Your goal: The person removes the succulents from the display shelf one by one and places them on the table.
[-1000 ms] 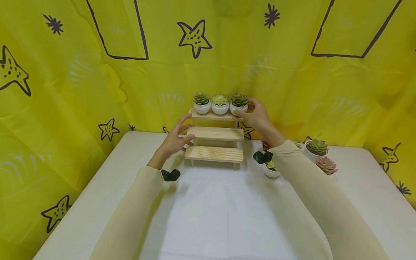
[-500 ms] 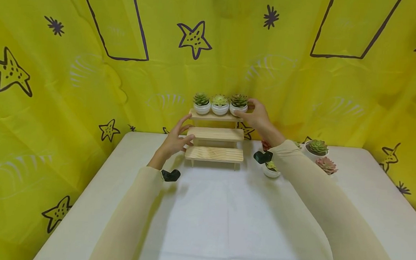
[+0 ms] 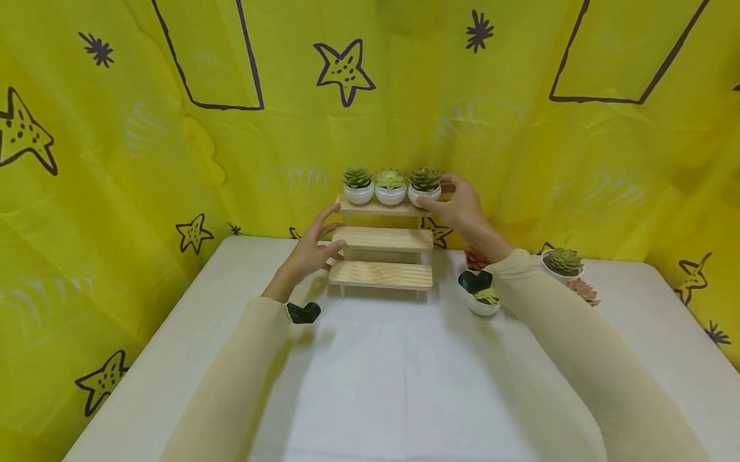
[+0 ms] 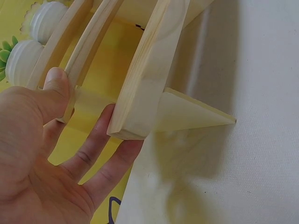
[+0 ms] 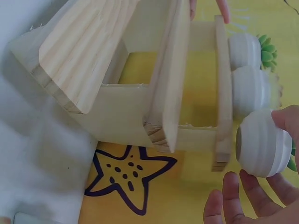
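Observation:
A three-tier wooden display stand (image 3: 382, 239) stands at the back of the table. My left hand (image 3: 308, 252) grips its left end; in the left wrist view the thumb lies on the middle shelf's end and fingers (image 4: 117, 165) touch the bottom shelf. On the top shelf are a green potted succulent (image 3: 357, 185) at left and a pale yellow-green potted succulent (image 3: 390, 187) beside it. At the right end my right hand (image 3: 463, 208) pinches a dark green potted succulent (image 3: 425, 181) by its white pot (image 5: 264, 142), whose base shows slightly off the shelf.
Right of the stand are a red succulent (image 3: 475, 258), a yellow-green potted succulent (image 3: 484, 305), a larger green potted succulent (image 3: 563, 262) and a pink succulent (image 3: 582, 292), partly behind the right sleeve. A yellow patterned cloth (image 3: 274, 140) hangs close behind the stand.
My right forearm and wrist have shifted slightly to the right, uncovering more of the red succulent. The right hand still holds the same pot; the left hand stays on the stand.

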Tool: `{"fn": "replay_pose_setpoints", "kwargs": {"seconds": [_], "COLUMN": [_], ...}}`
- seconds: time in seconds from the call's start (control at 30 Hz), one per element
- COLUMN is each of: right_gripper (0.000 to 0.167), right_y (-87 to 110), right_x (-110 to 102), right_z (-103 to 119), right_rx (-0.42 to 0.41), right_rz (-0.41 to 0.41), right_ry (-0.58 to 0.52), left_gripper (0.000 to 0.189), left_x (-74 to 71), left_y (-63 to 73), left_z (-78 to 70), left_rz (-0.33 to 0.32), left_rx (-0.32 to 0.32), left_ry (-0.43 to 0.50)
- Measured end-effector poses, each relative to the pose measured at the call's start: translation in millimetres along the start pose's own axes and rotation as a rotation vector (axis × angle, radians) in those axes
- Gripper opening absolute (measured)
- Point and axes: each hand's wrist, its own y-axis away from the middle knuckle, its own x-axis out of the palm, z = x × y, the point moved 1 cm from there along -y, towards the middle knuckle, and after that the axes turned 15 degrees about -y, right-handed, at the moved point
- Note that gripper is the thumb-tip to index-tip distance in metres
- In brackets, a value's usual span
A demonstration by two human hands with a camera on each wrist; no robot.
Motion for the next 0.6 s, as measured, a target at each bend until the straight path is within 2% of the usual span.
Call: {"fn": "replay_pose_setpoints", "kwargs": {"seconds": [0.1,0.33,0.6], "right_gripper": [0.076,0.072,0.072], "right_y": [6.6,21.1,34.5], "right_x": [-4.7,-13.7,-22.4], "right_z": [4.6,10.9,5.8], "right_rx": [-0.018,-0.060,-0.069], "right_rz": [0.023,0.068,0.107], "right_ry": [-0.016,-0.040,-0.064], "left_gripper": [0.077,0.077,0.076], "left_x": [-0.2,3.0,2.9], "left_y": [1.4,-6.3,-5.9], "left_z": [-1.7,14.8,17.0], "left_rz": [0.000,-0.026,-0.027], "left_rx": [0.000,0.005,0.002], "left_ry": [-0.001,-0.032,-0.042]}}
